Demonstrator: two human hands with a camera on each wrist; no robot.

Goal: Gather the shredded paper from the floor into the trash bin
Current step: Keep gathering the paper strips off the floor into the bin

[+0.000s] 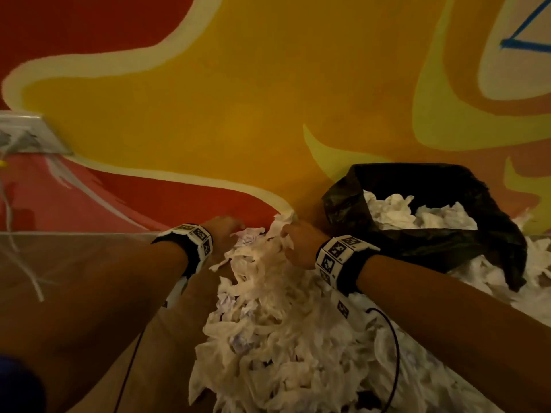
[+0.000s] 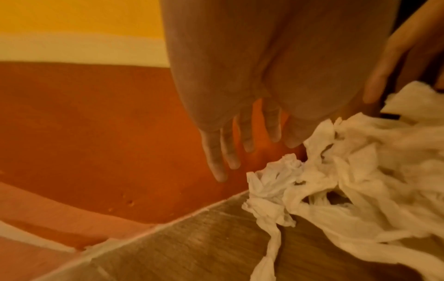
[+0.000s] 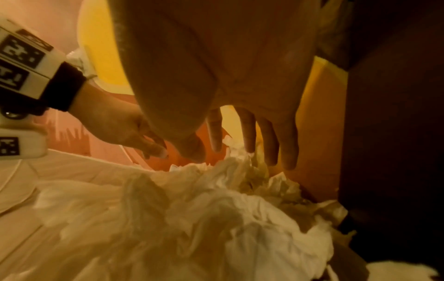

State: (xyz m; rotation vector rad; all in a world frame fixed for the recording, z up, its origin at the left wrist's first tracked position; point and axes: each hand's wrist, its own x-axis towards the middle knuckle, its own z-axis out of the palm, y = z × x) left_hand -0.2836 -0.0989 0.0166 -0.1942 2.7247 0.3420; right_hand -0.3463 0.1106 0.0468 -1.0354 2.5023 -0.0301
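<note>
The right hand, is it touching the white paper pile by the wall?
Touching. In the right wrist view the right hand's straight fingers press into the top of the shredded paper, which bunches up around their tips.

Two hands are showing in the head view: the left hand (image 1: pixel 223 234) and the right hand (image 1: pixel 301 242), both at the middle of the frame. Two marker-printed wristbands are sitting on them, one (image 1: pixel 195 239) left of centre and one (image 1: pixel 340 256) right of centre. One trash bin (image 1: pixel 423 242) lined in black is standing at the right. One big heap of shredded paper (image 1: pixel 283 338) is filling the lower middle; its strips are too many to count.
</note>
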